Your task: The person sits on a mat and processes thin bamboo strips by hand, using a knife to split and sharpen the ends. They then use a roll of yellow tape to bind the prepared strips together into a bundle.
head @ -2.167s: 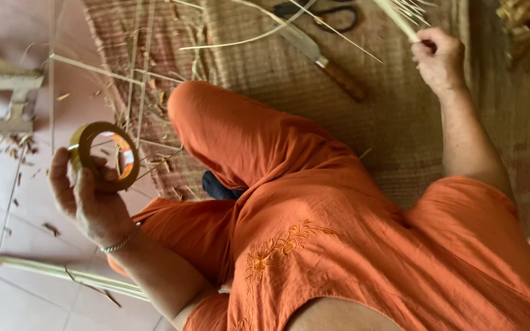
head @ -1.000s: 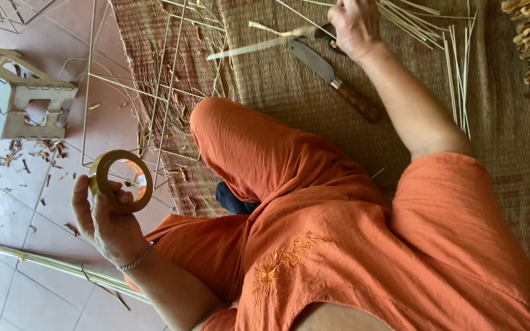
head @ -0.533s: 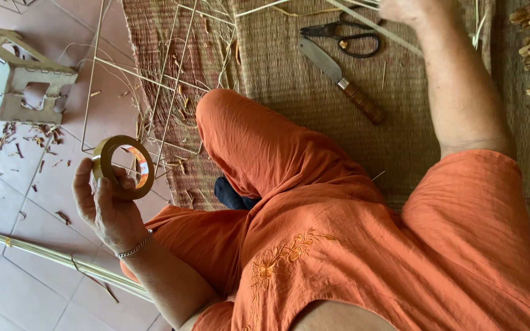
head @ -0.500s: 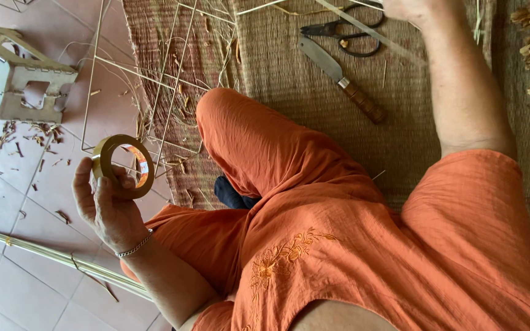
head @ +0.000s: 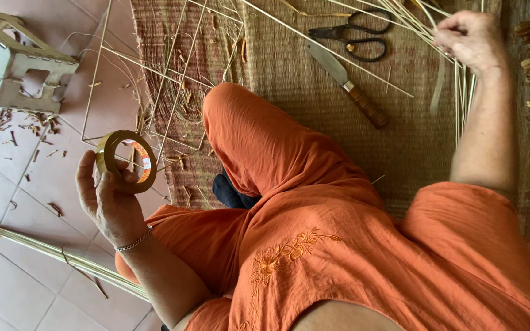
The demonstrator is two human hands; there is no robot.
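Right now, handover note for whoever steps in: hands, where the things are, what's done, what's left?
Left hand: fingers closed around a roll of tape, held up over the tiled floor.
Right hand: gripping thin bamboo strips on the woven mat.
Scissors and a wooden-handled knife lie on the mat, untouched. A thin strip frame lies across the mat's edge.
Done: a frame stands assembled.
Left: no tape pulled from the roll; strips loose.

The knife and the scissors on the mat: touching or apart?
Apart. The head view shows bare mat between the knife blade tip and the scissors handles.
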